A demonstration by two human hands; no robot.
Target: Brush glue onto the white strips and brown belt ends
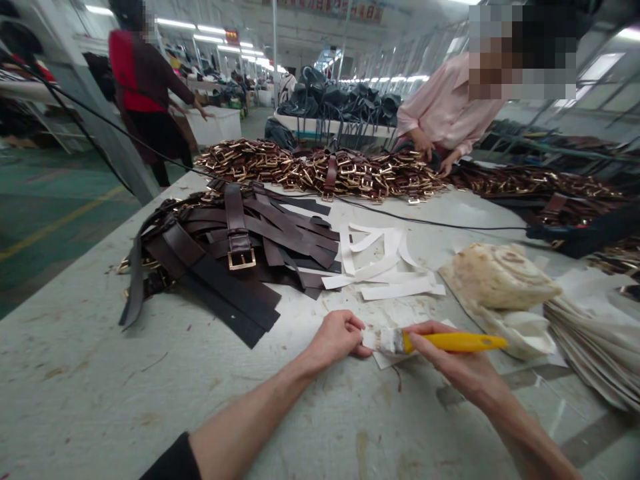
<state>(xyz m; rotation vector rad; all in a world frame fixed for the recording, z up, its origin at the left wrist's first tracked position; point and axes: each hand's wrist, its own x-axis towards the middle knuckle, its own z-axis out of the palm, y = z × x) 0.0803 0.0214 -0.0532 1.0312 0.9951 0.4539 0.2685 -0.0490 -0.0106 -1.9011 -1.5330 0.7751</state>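
Note:
In my right hand (pixel 440 350) is a paintbrush (pixel 457 342) with a yellow handle, its bristles pointing left and whitened. The bristles are close to the fingertips of my left hand (pixel 341 335). Those fingers are closed in a pinch at a small white strip (pixel 368 339), mostly hidden by the fingers and the brush. A pale piece (pixel 395 359) lies on the table under the brush. Beyond my hands rest several loose white strips (pixel 380 270). To their left lies a heap of dark brown leather belt pieces (pixel 280 230), one with a gold buckle (pixel 242 259).
A long pile of buckled brown straps (pixel 325 170) runs along the far side of the table (pixel 150 400). A crumpled, stained cream cloth bundle (pixel 500 277) and stacked pale sheets (pixel 595 340) lie right. A black cable (pixel 425 223) crosses the tabletop. A co-worker in pink (pixel 450 113) handles the far pile.

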